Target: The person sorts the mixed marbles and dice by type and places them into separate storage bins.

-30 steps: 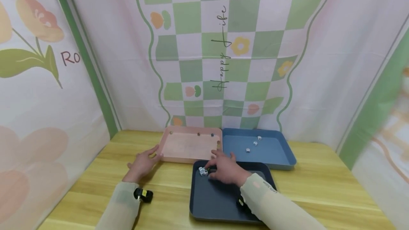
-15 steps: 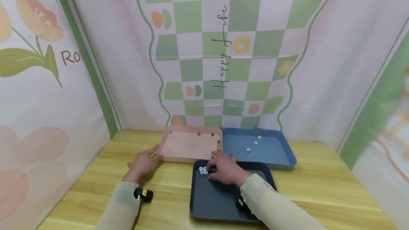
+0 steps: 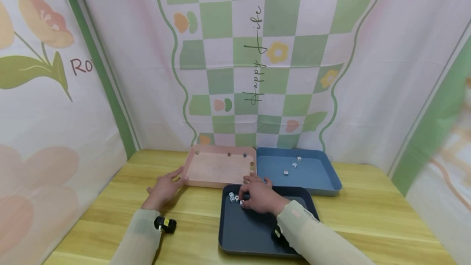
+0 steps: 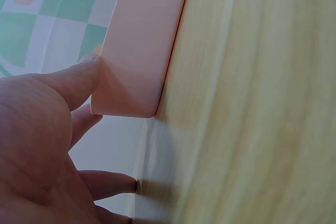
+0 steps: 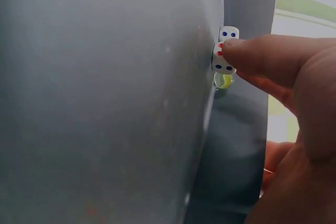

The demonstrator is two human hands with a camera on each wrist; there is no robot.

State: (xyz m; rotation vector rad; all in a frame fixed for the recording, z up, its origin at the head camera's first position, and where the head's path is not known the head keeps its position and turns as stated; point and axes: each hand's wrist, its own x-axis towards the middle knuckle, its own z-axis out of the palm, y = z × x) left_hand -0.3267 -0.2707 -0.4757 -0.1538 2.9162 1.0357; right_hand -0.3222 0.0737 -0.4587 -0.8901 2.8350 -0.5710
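My left hand [image 3: 166,187] touches the near left corner of the pink tray [image 3: 215,184]; in the left wrist view the thumb [image 4: 79,80] meets its rim, the other fingers spread beside it. Over the back of the dark tray [image 3: 235,232], my right hand [image 3: 260,194] pinches a white die [image 5: 223,64] with red and blue dots; the index fingertip is partly hidden. Another die [image 5: 229,33] and a clear yellow-green marble [image 5: 223,81] lie close by. White dice [image 3: 232,197] sit together in that tray's back left corner.
A blue tray [image 3: 333,183] with three white dice [image 3: 294,165] stands right of the pink tray. Several small coloured marbles [image 3: 245,155] lie along the pink tray's back and right sides. All trays rest on a wooden table [image 3: 195,232], before a patterned curtain [image 3: 217,56].
A die now shows at my right thumb, apart from the group in the dark tray's corner. The right fingers have closed in slightly. My left hand stays at the pink tray.
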